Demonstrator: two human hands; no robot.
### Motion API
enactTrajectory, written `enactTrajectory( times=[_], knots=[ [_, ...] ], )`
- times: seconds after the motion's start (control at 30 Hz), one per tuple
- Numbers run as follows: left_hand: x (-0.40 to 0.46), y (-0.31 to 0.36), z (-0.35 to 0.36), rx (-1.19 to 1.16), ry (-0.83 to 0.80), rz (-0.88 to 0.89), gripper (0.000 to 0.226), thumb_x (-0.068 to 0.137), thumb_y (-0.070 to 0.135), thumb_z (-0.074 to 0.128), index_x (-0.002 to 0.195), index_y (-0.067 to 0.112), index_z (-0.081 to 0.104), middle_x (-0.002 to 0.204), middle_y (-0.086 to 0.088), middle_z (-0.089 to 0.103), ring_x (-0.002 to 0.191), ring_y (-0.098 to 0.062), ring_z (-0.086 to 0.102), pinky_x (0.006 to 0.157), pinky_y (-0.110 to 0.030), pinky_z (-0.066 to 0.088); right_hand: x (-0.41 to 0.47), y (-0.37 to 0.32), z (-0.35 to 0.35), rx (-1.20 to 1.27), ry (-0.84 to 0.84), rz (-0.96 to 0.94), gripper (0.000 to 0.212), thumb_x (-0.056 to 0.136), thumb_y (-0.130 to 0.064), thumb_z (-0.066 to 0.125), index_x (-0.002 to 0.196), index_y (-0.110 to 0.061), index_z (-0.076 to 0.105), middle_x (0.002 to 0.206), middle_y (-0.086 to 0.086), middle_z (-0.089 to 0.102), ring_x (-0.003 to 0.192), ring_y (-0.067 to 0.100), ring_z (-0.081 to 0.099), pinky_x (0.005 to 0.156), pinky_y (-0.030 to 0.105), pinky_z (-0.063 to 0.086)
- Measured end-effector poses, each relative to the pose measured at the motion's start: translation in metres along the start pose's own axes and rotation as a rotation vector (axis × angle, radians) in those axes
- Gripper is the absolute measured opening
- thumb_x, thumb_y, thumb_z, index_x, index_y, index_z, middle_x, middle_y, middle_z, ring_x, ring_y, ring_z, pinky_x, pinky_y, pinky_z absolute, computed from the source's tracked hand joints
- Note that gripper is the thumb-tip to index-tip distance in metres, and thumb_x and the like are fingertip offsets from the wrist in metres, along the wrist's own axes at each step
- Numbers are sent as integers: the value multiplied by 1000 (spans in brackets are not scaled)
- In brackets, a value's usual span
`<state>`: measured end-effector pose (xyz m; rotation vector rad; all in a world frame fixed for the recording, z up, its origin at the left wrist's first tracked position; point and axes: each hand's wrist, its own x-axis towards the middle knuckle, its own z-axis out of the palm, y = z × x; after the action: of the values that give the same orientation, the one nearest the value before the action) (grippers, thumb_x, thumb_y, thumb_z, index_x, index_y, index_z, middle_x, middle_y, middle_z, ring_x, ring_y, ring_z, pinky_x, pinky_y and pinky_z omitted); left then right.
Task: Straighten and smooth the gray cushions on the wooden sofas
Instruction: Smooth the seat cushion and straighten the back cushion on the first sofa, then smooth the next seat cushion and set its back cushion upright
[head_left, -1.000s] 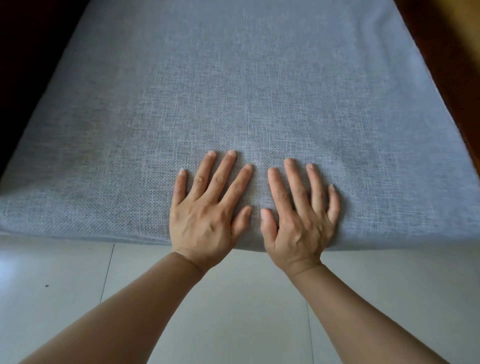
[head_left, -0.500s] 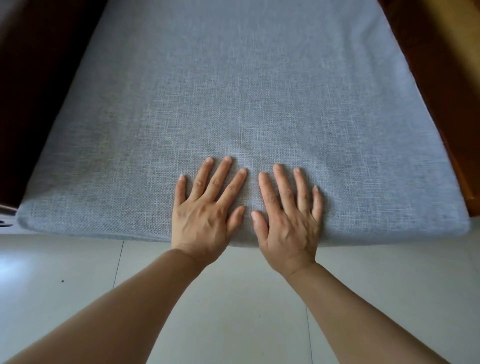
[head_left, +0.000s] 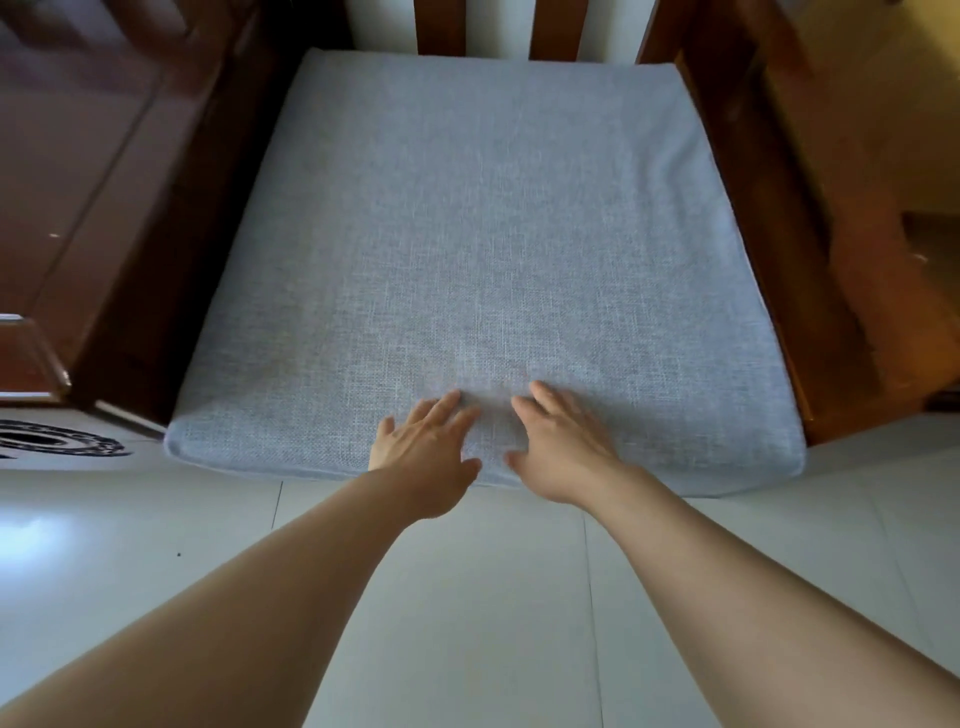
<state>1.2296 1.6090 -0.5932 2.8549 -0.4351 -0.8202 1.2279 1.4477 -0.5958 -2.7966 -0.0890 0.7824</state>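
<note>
A gray woven seat cushion (head_left: 483, 249) lies flat in a dark wooden sofa frame (head_left: 810, 291), its front edge overhanging toward me. My left hand (head_left: 426, 452) rests flat on the cushion's front edge, fingers straight and pointing away from me. My right hand (head_left: 558, 447) lies flat beside it, a small gap between the two, fingers spread on the fabric. Both hands are slightly blurred. The cushion surface looks even, with no folds that I can see.
Wooden armrests flank the cushion on the left (head_left: 156, 270) and right. Back slats (head_left: 441, 26) rise behind it. Pale tiled floor (head_left: 467, 597) lies under my arms. A dark patterned mat (head_left: 57, 441) shows at the left edge.
The view has pulled back, so the whole cushion and the sofa frame now show. My hands have slid toward the cushion's front edge and stay flat on it.
</note>
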Motion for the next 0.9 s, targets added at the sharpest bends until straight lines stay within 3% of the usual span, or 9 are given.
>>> enactTrajectory(
  times=[0.07, 0.3, 0.57, 0.9],
  knots=[
    [-14, 1, -15, 7, -43, -36, 65, 98, 46, 41, 152, 32, 8, 161, 6, -4, 147, -18, 2, 115, -51, 11, -13, -4, -14, -6, -34, 37, 68, 94, -45, 50, 150, -22, 18, 159, 4, 8, 145, 26, 3, 117, 42, 15],
    [-70, 1, -78, 34, -115, -111, 71, 97, 52, 37, 152, 30, -2, 161, 2, -6, 148, -22, -4, 114, -56, 5, -69, -27, -70, -38, -85, 97, 80, 93, -46, 51, 153, -25, 1, 159, 7, -12, 146, 30, -12, 118, 48, 8],
    [-145, 19, -172, 7, -18, -117, 72, 97, 52, 38, 153, 27, 1, 161, 4, 5, 148, -22, 0, 114, -56, 6, -147, -80, -154, -8, -87, 92, 82, 94, -41, 51, 153, -24, -4, 160, 8, -14, 146, 30, -15, 117, 47, 1],
    [-253, 29, -257, -6, 64, -102, 71, 97, 51, 40, 153, 24, 4, 159, 5, 13, 147, -21, 2, 114, -57, 7, -253, -139, -249, -34, -30, 105, 80, 95, -38, 52, 153, -23, 0, 160, 8, -5, 146, 28, -3, 117, 45, 10]
  ],
)
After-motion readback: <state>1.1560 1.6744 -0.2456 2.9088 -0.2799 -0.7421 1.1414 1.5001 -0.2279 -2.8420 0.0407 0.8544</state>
